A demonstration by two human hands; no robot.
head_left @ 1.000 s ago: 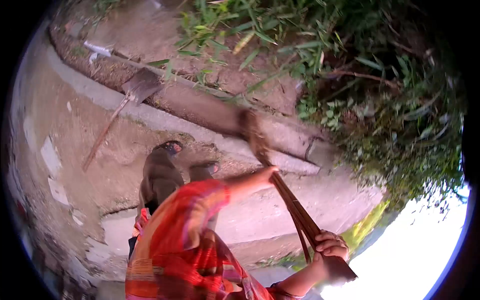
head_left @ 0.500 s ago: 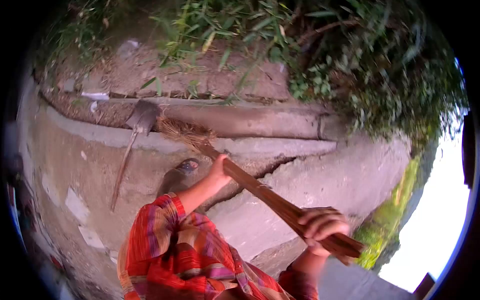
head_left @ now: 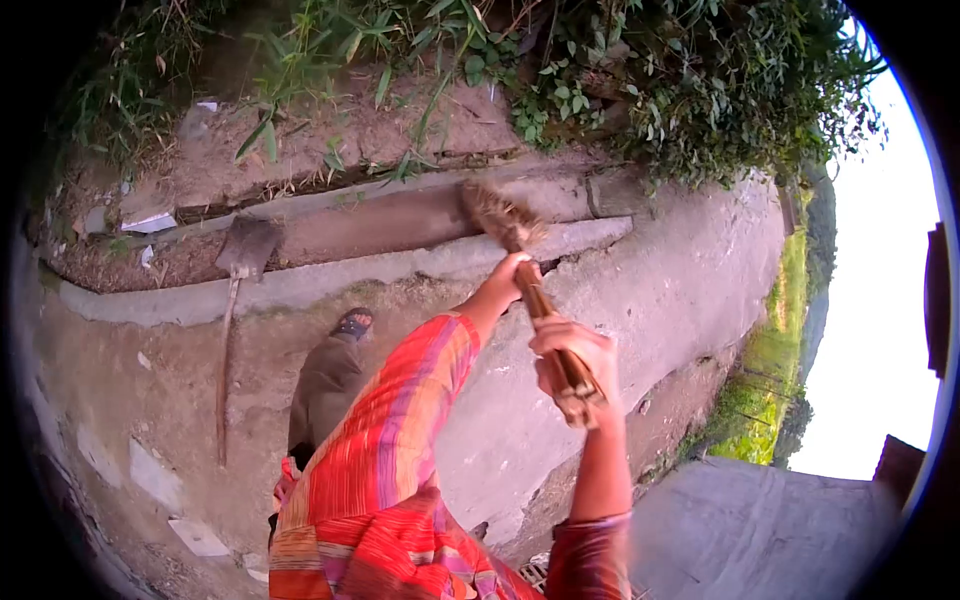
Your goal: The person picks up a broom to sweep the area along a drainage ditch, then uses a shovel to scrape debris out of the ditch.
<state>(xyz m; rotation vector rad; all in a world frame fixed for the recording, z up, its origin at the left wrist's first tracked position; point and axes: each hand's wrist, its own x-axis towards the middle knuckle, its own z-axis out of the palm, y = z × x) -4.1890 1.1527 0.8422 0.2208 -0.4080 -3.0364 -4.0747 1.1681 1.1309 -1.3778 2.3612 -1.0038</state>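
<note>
A broom made of bundled stalks runs through both my hands, its handle [head_left: 540, 300] slanting up and to the left. The straw head [head_left: 503, 214], slightly blurred, is over the concrete gutter [head_left: 380, 228]. My left hand [head_left: 508, 280] grips the handle just below the bristles. Wrapped round the stalks near the butt end is my right hand [head_left: 577, 362]. Left of the broom lies a shovel, its blade [head_left: 250, 246] in the gutter and its wooden shaft [head_left: 226, 370] across the pavement.
Dirt and debris [head_left: 120, 265] lie in the gutter's left part, with a white scrap [head_left: 150, 223] at its edge. Leafy plants [head_left: 680, 90] overhang the far bank. My sandalled foot [head_left: 354, 322] stands on the cracked concrete path [head_left: 690, 270].
The broom head has swept rightward along the gutter, away from the shovel. Both hands moved up, and the handle now points more toward me. The camera view has shifted a little.
</note>
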